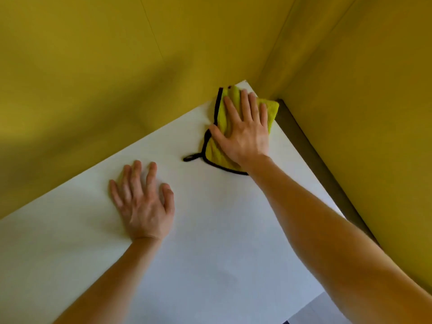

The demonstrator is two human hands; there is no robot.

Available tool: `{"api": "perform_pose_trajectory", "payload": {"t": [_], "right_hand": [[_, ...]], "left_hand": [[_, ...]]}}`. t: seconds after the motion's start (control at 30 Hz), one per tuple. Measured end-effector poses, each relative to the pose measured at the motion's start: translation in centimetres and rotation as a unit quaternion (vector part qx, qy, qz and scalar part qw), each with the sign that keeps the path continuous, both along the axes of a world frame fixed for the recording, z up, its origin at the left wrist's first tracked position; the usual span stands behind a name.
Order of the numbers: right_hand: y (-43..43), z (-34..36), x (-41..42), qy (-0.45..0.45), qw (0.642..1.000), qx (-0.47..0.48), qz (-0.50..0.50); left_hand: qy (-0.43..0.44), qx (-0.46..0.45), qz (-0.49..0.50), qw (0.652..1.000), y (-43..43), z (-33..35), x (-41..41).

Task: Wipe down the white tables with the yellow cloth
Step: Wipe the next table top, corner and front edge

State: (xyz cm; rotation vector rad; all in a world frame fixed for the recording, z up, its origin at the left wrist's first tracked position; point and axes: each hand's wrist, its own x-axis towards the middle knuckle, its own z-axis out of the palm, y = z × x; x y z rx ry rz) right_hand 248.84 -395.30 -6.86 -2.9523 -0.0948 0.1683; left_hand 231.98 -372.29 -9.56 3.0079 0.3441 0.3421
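A yellow cloth (216, 155) with a black trim and a small black hanging loop lies at the far corner of the white table (210, 242). My right hand (245, 129) presses flat on top of the cloth, fingers spread and pointing at the corner. Much of the cloth is hidden under that hand. My left hand (142, 202) rests palm down on the bare tabletop, nearer to me and to the left, fingers apart, holding nothing.
Yellow-green padded walls (117, 66) close in the table on the far left side and on the right (374, 136). A dark gap (311, 146) runs between the table's right edge and the right wall. The table's near right corner shows grey floor (327, 309) below.
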Motion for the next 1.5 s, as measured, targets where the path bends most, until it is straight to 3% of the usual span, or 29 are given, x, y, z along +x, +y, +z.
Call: {"api": "perform_pose_trajectory", "payload": {"t": [0.1, 0.2, 0.3, 0.4, 0.53, 0.6, 0.67, 0.73, 0.87, 0.93, 1.1, 1.23, 1.37, 1.43, 1.5], "right_hand": [[0.0, -0.6, 2.8, -0.016, 1.000, 0.000, -0.017], [-0.7, -0.3, -5.8, -0.033, 0.999, 0.021, 0.002], [-0.2, 0.6, -18.0, -0.010, 0.995, 0.046, 0.093], [-1.4, -0.1, -19.1, -0.005, 0.985, 0.049, 0.166], [-2.6, -0.7, -4.4, -0.026, 0.999, 0.019, 0.013], [-2.6, -0.7, -0.2, -0.021, 0.999, -0.002, -0.046], [-1.6, -1.0, -1.7, -0.033, 0.998, 0.009, -0.055], [-0.1, -0.5, -8.1, -0.048, 0.998, 0.029, -0.026], [2.0, 0.1, -21.8, -0.020, 0.992, 0.060, 0.106], [0.1, -0.2, -20.5, -0.020, 0.994, 0.051, 0.095], [-5.5, -0.6, -7.5, -0.033, 0.993, -0.010, -0.110], [-1.2, -0.5, -14.5, -0.067, 0.991, 0.024, -0.111], [1.2, 0.4, -24.9, -0.051, 0.998, 0.040, 0.013], [-2.7, 0.2, -22.8, -0.057, 0.998, 0.008, -0.019], [-7.4, -0.1, -18.2, -0.051, 0.992, -0.025, -0.116]], "left_hand": [[0.002, 0.000, 0.005, 1.000, -0.1, 0.0, 0.0], [0.011, -0.005, 0.003, 1.000, 0.0, 0.0, 0.0], [0.023, -0.005, 0.000, 1.000, 0.1, 0.1, -0.1], [0.018, -0.004, -0.007, 1.000, 0.0, 0.1, -0.1], [-0.002, 0.001, -0.024, 1.000, 0.1, 0.2, 0.0], [-0.011, -0.010, -0.100, 0.995, -0.1, 0.3, 0.0], [-0.019, -0.015, -0.174, 0.984, 0.0, 0.4, 0.2], [-0.032, -0.024, -0.186, 0.982, 0.1, 0.3, 0.3], [-0.046, -0.027, -0.187, 0.981, 0.0, 0.4, 0.4], [-0.045, -0.025, -0.189, 0.981, -0.1, 0.5, 0.3], [-0.034, -0.019, -0.188, 0.981, -0.1, 0.7, 0.3], [-0.012, -0.036, -0.294, 0.955, -0.3, 1.2, 0.2], [0.042, -0.011, -0.343, 0.938, -0.7, 2.7, -0.1], [0.095, 0.014, -0.332, 0.938, -1.7, 3.6, -0.5], [0.181, 0.031, -0.318, 0.930, -2.8, 5.0, -0.2]]}}
